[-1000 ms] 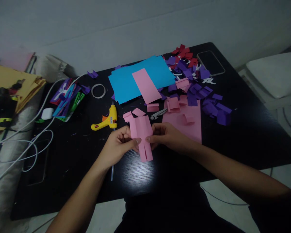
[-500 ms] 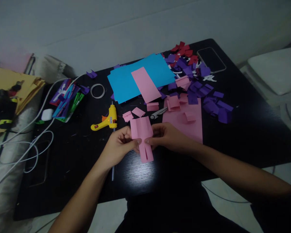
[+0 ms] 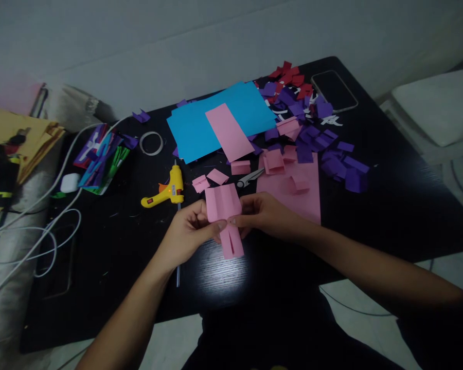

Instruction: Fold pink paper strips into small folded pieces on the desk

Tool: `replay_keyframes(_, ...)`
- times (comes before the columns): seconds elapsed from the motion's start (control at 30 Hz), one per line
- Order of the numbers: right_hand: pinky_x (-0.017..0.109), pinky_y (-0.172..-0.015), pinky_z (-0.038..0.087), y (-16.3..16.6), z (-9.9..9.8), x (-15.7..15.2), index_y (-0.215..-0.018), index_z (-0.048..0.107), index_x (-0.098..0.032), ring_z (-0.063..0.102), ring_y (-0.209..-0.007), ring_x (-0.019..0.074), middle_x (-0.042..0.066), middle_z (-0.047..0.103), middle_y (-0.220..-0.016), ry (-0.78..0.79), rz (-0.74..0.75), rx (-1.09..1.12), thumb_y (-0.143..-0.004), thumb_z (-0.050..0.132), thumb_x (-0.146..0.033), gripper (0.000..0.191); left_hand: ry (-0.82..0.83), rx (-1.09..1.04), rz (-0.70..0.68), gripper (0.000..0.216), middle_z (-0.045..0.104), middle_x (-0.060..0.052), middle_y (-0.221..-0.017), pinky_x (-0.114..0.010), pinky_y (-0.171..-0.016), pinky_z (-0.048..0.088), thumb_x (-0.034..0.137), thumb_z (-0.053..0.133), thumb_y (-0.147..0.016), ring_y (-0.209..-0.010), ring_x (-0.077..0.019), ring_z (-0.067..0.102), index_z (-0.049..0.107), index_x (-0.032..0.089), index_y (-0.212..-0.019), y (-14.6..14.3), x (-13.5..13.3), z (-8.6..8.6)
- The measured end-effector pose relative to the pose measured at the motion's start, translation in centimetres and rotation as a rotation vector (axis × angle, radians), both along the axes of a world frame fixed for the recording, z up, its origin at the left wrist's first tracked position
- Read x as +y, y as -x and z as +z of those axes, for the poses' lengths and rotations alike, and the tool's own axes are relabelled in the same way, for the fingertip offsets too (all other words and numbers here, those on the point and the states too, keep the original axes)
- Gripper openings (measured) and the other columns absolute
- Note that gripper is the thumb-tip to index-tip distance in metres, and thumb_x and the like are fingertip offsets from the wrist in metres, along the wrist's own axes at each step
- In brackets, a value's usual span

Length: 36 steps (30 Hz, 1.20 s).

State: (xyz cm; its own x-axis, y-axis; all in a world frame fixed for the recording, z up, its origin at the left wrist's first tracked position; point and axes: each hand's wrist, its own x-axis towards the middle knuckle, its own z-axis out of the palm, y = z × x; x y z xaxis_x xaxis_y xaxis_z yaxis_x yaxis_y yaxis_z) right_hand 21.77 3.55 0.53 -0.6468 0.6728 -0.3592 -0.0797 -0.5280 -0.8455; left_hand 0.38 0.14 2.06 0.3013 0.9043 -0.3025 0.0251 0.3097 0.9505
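Observation:
Both my hands pinch one folded pink paper piece (image 3: 224, 211) above the near middle of the black table (image 3: 389, 205). My left hand (image 3: 188, 234) grips its left edge with thumb and fingers closed. My right hand (image 3: 263, 215) grips the right edge the same way. The paper is creased lengthwise and its lower end narrows into folded flaps. A yellow glue gun (image 3: 165, 190) lies just left of my hands, and scissors (image 3: 250, 178) lie just behind the paper.
A blue sheet (image 3: 200, 128) with a pink strip (image 3: 229, 132) on it lies at the back. A larger pink sheet (image 3: 293, 192) sits right of my hands. Purple and red paper scraps (image 3: 312, 141), a phone (image 3: 334, 91), a tape ring (image 3: 151, 143) and white cables (image 3: 42, 226) surround them.
My thumbs have drawn closer together at the paper's middle crease. The view has shifted slightly; the rest of the table is unchanged.

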Motion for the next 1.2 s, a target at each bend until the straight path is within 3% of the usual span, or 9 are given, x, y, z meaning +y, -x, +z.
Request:
replay_keyframes(0.53,0.026,-0.07,0.064,-0.06,-0.13,-0.04,-0.09,0.073,-0.014,0.074,-0.079,0.0154,0.004,0.077,-0.088,0.009,-0.009,0.034,-0.076,0.088,-0.031,0.026,-0.021,0.01,0.015,0.014,0.075,-0.002,-0.074,-0.025,-0.06,0.06,0.022,0.082,-0.083,-0.062,-0.0138,0.071,0.07,0.015,-0.087,0.22,0.02,-0.07)
replay_keyframes(1.2,0.032,-0.081,0.062,-0.01,-0.48,-0.1,-0.095,0.072,-0.016,0.076,-0.086,0.0178,0.004,0.079,-0.092,-0.007,-0.023,0.046,-0.072,0.087,-0.019,0.027,-0.059,0.05,0.055,0.019,0.074,-0.001,-0.07,-0.026,-0.061,0.059,0.024,0.084,-0.079,-0.062,-0.0147,0.069,0.067,0.017,-0.083,0.38,-0.08,0.09)
